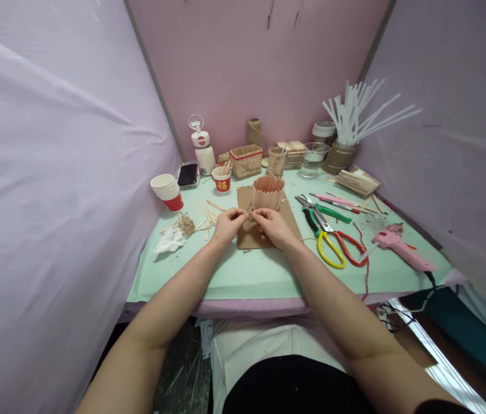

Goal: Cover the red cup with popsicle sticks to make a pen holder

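Note:
Fingertips almost meeting, both my hands work over a brown cardboard sheet (249,240) in the middle of the table. My left hand (228,224) pinches a small looped piece of tan twine (250,212) from the left. From the right side my right hand (275,226) pinches the same twine; its lower fingers are curled and partly hidden. Just behind the hands stands a round container of upright wooden sticks (267,195), its top uneven. A tangled bundle of twine (186,225) lies to the left, beside a crumpled white tissue (168,242).
To the right lie scissors (331,236) with yellow and red handles, green-handled pruners (333,213) and a pink glue gun (404,250). Stacked paper cups (167,192) stand left. Along the back are a white bottle (204,154), a stick basket (246,163) and a water bowl (312,161).

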A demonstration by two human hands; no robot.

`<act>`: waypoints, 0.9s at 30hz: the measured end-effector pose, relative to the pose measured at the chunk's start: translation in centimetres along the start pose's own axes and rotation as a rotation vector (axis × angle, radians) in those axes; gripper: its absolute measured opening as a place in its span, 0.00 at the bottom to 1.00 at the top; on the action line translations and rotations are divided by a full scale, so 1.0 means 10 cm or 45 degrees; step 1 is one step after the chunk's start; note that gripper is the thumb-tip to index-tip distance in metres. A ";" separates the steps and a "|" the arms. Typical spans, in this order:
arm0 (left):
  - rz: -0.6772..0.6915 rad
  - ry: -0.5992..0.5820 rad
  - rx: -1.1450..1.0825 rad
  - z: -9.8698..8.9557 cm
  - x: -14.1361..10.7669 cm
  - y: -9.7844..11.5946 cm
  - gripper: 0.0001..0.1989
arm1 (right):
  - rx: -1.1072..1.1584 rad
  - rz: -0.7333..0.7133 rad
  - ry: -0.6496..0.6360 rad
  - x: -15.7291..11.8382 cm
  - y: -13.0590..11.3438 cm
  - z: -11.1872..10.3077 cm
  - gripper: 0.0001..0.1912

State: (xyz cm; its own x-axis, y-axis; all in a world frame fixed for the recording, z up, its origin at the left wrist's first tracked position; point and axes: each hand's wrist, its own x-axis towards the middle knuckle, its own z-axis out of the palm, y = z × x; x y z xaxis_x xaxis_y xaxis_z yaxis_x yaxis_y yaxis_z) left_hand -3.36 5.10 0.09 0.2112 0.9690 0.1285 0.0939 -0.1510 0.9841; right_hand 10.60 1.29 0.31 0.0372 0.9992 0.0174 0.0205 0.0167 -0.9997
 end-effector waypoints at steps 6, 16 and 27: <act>-0.056 -0.057 0.004 0.00 0.01 -0.03 0.08 | 0.025 0.018 0.008 -0.01 -0.02 0.00 0.12; -0.083 -0.086 0.054 0.00 0.00 0.00 0.08 | -0.029 0.035 0.053 -0.02 -0.01 -0.01 0.13; -0.072 -0.173 -0.113 -0.03 0.02 -0.05 0.10 | -0.133 -0.125 0.150 0.02 0.02 0.02 0.10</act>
State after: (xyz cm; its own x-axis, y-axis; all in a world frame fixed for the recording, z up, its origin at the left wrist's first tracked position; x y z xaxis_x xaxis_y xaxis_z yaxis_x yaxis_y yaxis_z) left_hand -3.62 5.38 -0.33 0.3383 0.9391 0.0608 0.0244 -0.0734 0.9970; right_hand 10.45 1.46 0.06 0.1468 0.9815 0.1231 0.1331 0.1038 -0.9857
